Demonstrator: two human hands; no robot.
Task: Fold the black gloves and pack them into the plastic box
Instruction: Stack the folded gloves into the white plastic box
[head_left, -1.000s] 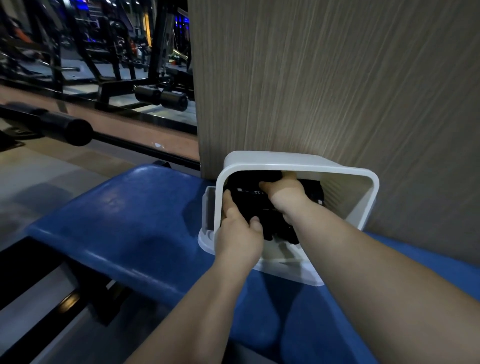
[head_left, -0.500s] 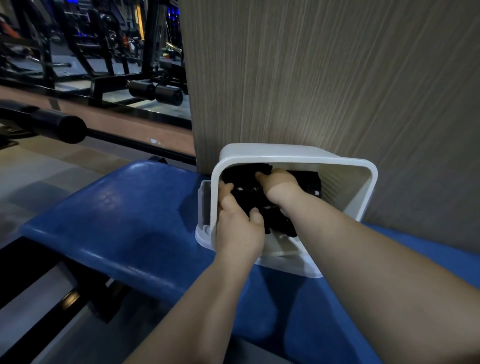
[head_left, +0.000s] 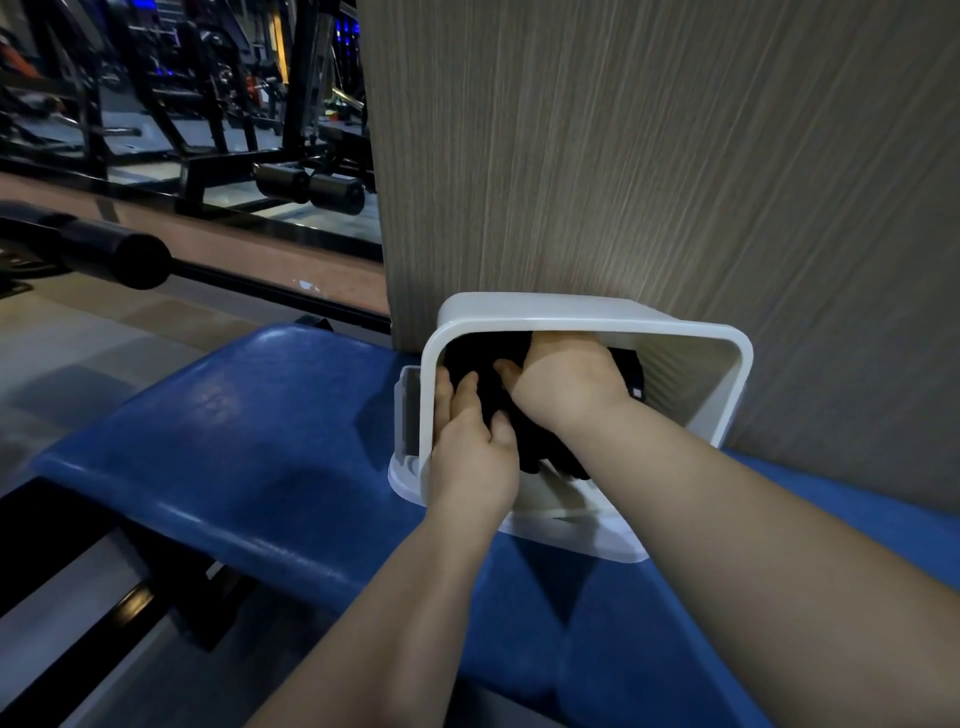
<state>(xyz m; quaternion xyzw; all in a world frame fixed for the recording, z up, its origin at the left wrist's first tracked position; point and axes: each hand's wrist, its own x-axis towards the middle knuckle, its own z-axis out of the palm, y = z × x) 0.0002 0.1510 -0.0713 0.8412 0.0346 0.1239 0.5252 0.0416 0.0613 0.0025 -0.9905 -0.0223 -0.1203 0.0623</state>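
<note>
The black gloves (head_left: 485, 356) are lying bundled inside a white plastic box (head_left: 587, 314), which is leaning back with its opening facing the viewer. Both bare hands are reaching into that opening and are touching the gloves.

The left hand (head_left: 475, 457) is entering at the lower left corner, just inside the rim. Its fingers are lying fairly straight and slightly spread along the left edge of the dark bundle, and its thumb is resting on the fabric; it is pressing rather than gripping.

The right hand (head_left: 569, 382) is sitting deeper in the box, on top of the gloves, with its back turned up and its thumb pointing left towards the other hand. Its fingers are dipping out of sight beyond the knuckles, so it is not possible to tell whether they are gripping the gloves or only pushing on them.

Both forearms are stretching up from the bottom of the view.

The box is resting on a blue padded bench (head_left: 249, 431), its far side touching a wood-grain wall panel (head_left: 649, 156). The hands are covering much of the gloves, and their folds are too dark to make out.

Dim gym machines (head_left: 208, 104) are standing at upper left.
</note>
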